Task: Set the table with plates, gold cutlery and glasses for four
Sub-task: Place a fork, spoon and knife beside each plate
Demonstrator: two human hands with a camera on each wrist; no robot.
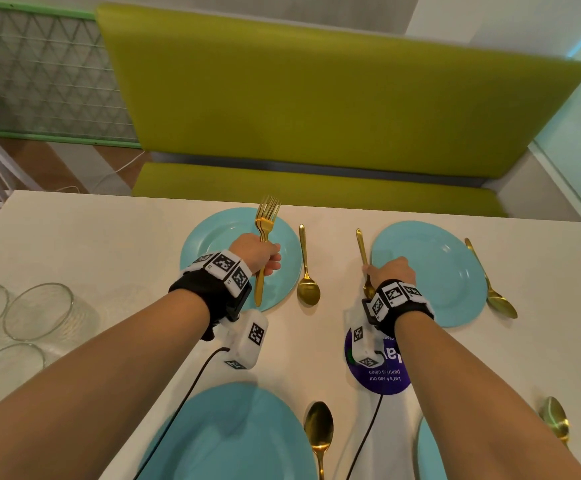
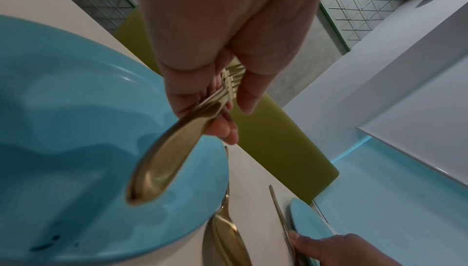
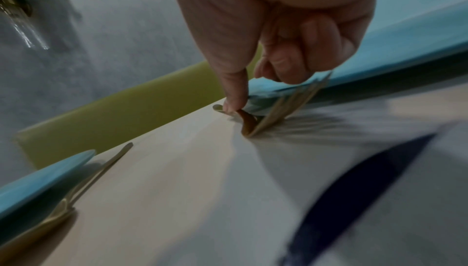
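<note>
My left grip (image 1: 259,252) is curled round a bunch of gold forks (image 1: 265,233), tines up and away from me, held above the far-left plate (image 1: 212,237). My right grip (image 1: 391,271) pinches one fork (image 1: 362,252) between thumb and fingers, its tines at the worktop (image 1: 74,237) just left of the far-right plate (image 1: 448,271); the right wrist view is blurred, so I cannot tell if the handle lies flat yet.

Worktop carries four teal plates, each with a gold spoon at its right; the glasses (image 1: 36,311) wait bunched at the left edge.

To do it well, I judge: lay this fork parallel to the spoon (image 1: 307,271) beside it, close to the plate rim without touching, handle end level with the spoon's. Let go only once it lies flat. Keep the left bunch tight and clear of the plate so nothing slips or clinks.
</note>
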